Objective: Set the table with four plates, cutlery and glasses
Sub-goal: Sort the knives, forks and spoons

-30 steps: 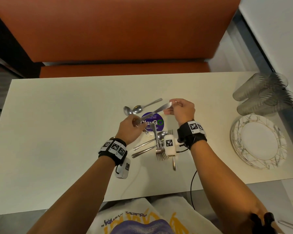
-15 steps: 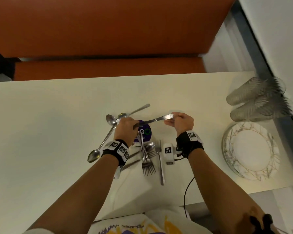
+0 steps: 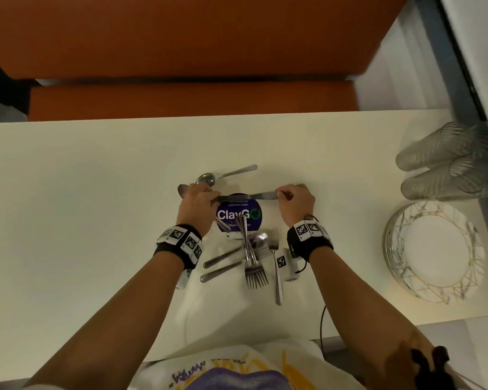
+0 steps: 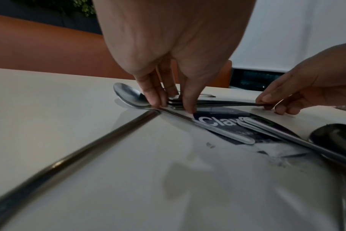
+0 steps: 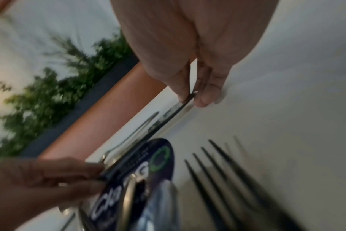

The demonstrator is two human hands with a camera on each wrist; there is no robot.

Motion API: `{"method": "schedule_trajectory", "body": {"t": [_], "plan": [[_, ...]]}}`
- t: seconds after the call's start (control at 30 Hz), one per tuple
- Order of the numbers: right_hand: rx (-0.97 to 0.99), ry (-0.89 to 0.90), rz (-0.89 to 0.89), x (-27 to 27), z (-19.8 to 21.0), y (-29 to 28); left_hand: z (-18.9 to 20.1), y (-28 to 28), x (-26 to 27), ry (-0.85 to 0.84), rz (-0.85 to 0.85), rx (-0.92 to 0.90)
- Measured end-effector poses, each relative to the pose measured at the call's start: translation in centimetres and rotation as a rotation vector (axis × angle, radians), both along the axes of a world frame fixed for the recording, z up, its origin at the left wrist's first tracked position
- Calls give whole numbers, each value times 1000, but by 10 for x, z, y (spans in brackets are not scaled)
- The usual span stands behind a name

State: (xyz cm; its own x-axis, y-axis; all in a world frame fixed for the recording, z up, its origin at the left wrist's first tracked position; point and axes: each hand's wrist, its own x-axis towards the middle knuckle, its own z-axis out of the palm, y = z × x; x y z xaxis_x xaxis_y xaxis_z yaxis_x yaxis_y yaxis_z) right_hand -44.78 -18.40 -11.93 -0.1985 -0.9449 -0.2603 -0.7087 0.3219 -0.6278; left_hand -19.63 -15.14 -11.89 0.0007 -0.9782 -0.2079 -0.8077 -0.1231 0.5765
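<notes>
Both hands on a stack of knives [image 3: 247, 196], held level just above the purple ClayGo sticker [image 3: 238, 213]; left hand [image 3: 197, 205] pinches the handle end, grip narrow, fingertips [image 4: 155, 100] down at the surface [image 3: 82, 220]; right hand [image 3: 296, 202] pinches the blade end between thumb and fingers [image 5: 205, 96], grip narrow too; left wrist view shows several blades stacked edge-on [image 4: 217, 104]. One spoon [image 3: 223, 175] lies just beyond the sticker, another under the left hand with its handle crossing the sticker [image 4: 188, 120]; forks [image 3: 251, 263] and more cutlery piled just on the near side of the sticker; plates [image 3: 434, 249] stacked well to the right of the sticker, glasses [image 3: 451, 161] lying on their sides beyond the plates; orange bench [image 3: 181, 52] past the far edge.
</notes>
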Motion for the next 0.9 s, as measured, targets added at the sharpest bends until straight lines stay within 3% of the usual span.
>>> {"method": "schedule_trajectory", "body": {"t": [0.37,0.73,0.9], "plan": [[-34,5,359,-5,-9,0,5,4,0,-26,30,-6],[-7,30,373,-4,-11,-1,7,6,0,-21,36,6],[-3,147,379,0,1,-3,11,9,2,-4,47,25]]}}
